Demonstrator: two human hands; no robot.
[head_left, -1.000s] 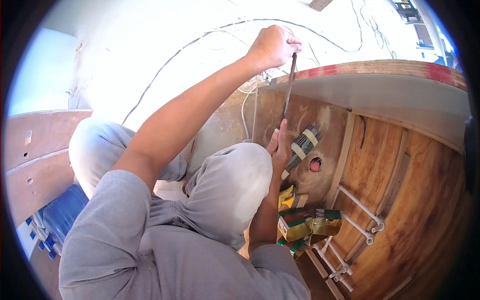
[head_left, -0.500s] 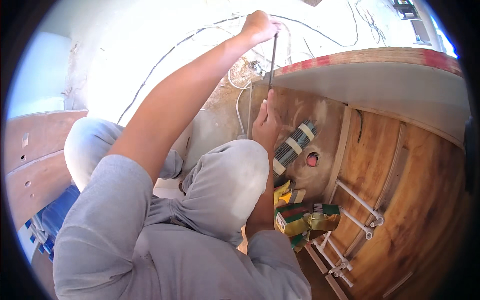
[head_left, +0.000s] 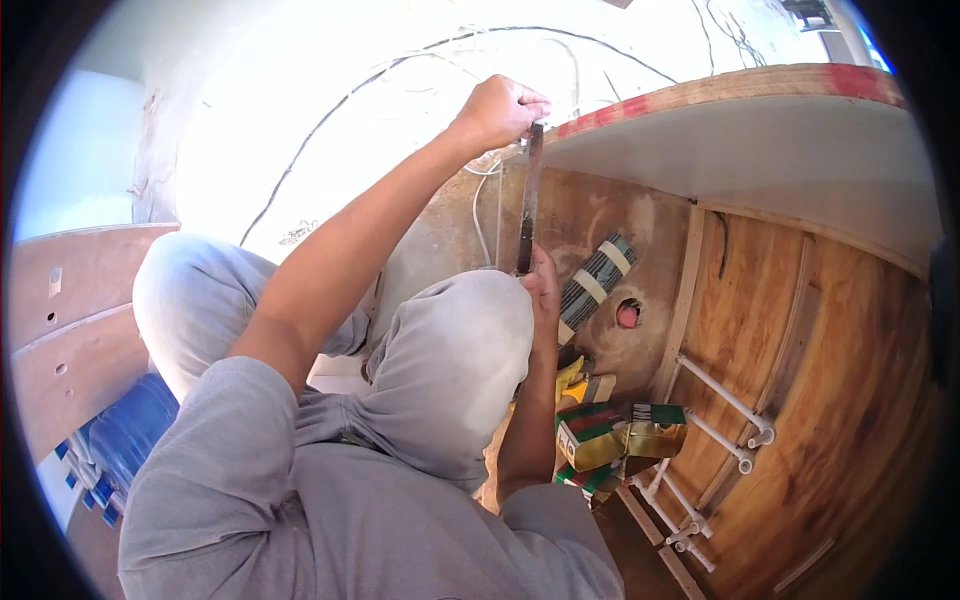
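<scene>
Between my two hands stands a long, flat, dark metal strip (head_left: pixel 531 195), nearly upright and slightly tilted. The fingers of my left hand (head_left: pixel 503 112) are closed on its upper end, beside the corner of a board with a red-marked edge (head_left: pixel 720 92). Lower down, close to my raised knee, my right hand (head_left: pixel 543 290) has its fingers closed at the strip's bottom end. Part of my right hand is hidden behind the knee. To its right leans a dark bundle of thin rods (head_left: pixel 598 278) wrapped with pale bands.
Green-and-gold boxes (head_left: pixel 620 440) lie right of my right forearm, near a yellow-handled brush (head_left: pixel 590 390). White pipe pieces (head_left: pixel 725 395) stand along a wooden panel (head_left: pixel 850 400). A black cable (head_left: pixel 350 95) runs over the bright surface ahead. A blue container (head_left: pixel 130 425) is at lower left.
Both hands have come down toward me with the metal strip. The strip has turned from its thin edge to its broad face.
</scene>
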